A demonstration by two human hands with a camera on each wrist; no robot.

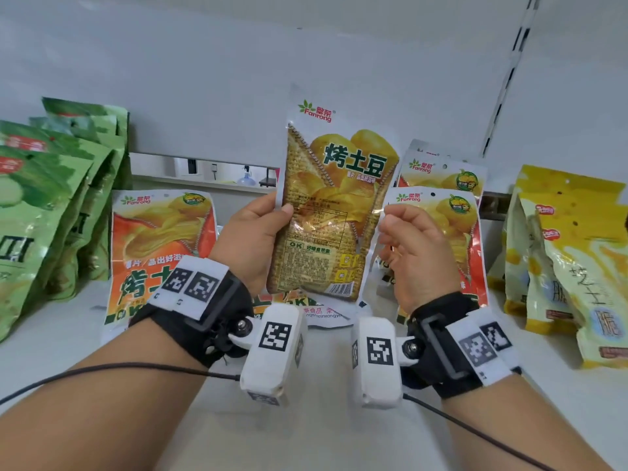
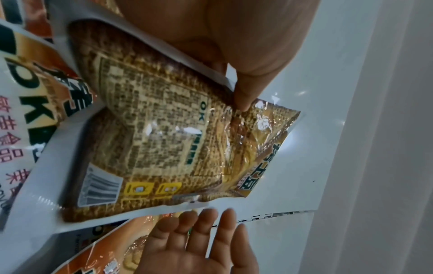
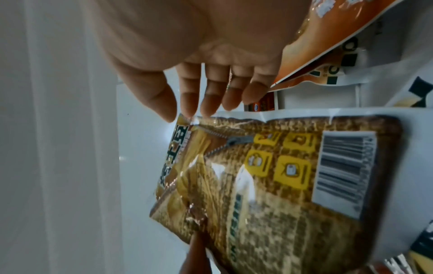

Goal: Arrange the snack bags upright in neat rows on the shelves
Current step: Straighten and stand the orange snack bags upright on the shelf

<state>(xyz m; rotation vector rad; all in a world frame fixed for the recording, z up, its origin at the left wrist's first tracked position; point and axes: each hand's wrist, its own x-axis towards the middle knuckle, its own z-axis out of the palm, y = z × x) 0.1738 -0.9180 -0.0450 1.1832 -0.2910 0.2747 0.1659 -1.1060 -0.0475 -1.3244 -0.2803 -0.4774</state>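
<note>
A brown-gold potato chip bag (image 1: 326, 212) is held upright above the shelf (image 1: 306, 430) in the middle of the head view. My left hand (image 1: 268, 226) grips its left edge, thumb on the front and fingers hidden behind. In the left wrist view the thumb (image 2: 243, 96) presses on the bag (image 2: 164, 140). My right hand (image 1: 401, 232) hovers at the bag's right edge with loosely bent fingers and holds nothing. In the right wrist view its fingertips (image 3: 206, 105) reach the bag's (image 3: 269, 176) edge.
An orange chip bag (image 1: 159, 246) leans behind my left hand and two more orange bags (image 1: 441, 205) stand behind my right. Green bags (image 1: 51, 198) are stacked in a row at the left. Yellow bags (image 1: 571, 266) stand at the right.
</note>
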